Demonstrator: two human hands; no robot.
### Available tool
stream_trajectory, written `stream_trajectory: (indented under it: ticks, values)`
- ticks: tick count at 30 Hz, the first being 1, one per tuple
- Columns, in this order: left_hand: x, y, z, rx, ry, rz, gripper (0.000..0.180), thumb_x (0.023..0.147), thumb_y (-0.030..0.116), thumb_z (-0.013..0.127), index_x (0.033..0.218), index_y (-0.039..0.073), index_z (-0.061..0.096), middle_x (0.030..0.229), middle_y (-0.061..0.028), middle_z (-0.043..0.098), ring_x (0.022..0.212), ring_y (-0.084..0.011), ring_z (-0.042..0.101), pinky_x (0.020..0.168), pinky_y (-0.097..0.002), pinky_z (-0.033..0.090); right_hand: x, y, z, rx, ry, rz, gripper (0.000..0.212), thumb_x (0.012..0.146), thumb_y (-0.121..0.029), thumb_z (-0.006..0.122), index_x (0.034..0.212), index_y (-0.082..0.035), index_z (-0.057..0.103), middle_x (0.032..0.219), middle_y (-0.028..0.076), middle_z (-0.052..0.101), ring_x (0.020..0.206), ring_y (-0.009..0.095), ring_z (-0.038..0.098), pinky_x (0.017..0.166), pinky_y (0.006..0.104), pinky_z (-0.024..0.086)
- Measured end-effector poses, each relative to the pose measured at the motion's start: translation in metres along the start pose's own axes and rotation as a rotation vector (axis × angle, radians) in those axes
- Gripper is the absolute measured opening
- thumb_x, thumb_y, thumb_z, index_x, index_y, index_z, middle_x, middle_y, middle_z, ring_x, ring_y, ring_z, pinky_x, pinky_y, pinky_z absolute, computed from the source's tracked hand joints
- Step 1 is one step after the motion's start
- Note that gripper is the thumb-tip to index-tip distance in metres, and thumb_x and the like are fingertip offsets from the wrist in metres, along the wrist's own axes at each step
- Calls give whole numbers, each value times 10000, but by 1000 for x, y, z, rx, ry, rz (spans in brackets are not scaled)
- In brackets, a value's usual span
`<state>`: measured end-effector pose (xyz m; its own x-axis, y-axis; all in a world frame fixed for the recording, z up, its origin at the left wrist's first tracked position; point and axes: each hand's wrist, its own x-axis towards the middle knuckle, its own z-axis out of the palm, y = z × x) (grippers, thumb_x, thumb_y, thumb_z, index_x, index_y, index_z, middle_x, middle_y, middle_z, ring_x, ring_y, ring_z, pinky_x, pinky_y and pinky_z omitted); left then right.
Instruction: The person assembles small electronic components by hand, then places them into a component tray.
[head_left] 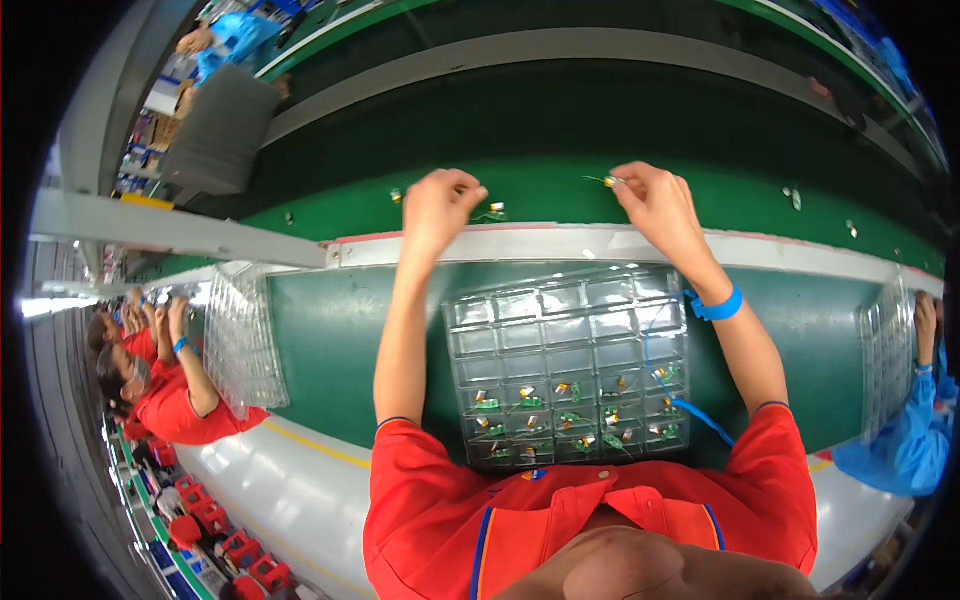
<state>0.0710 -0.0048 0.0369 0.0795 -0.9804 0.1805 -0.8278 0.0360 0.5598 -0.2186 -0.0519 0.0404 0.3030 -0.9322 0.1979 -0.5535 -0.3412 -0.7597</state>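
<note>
My left hand [437,208] is over the green belt [545,190] beyond the metal rail, its thumb and fingers pinched together; anything between them is too small to make out. Just right of those fingertips lies a small circuit board [497,211] with a white and yellow part. My right hand [657,203] pinches a small wired circuit board [609,182], whose thin wire points left. Nearer to me, a clear plastic compartment tray [570,330] rests on the green bench. Its near rows hold several small green boards with wires, while its far rows look bare.
The metal rail [560,243] runs between bench and belt. More small boards [795,198] lie on the belt to the right. A blue wrist strap [717,306] with a cord circles my right wrist. Stacked clear trays [245,335] stand left, near a co-worker [180,395] in red.
</note>
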Motion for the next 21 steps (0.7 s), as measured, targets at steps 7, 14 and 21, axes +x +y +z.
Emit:
stream_trajectory:
  ticks: [7,14,21]
  values:
    - [-2,-19,45,184,-126,126,79,664,94,616,672,37,669,750,-199,640,788,-393,616,723,-473,502,-10,10,7,-380,107,-277,275,806,-146,692,1031,7,651,1111,166,631,1028,346,566,906,402,445]
    - [-14,42,26,-278,-23,121,79,702,69,663,728,5,626,665,-139,654,671,-293,667,627,-358,518,-28,-38,19,-9,-62,-276,296,867,-107,652,1141,2,621,1070,145,654,939,237,641,811,322,506]
    - [-30,92,15,-547,-94,123,128,745,54,700,827,-32,654,733,-147,671,697,-222,679,653,-299,529,-32,-47,11,188,-60,-169,155,856,-43,661,997,17,684,907,101,694,821,153,658,723,255,516]
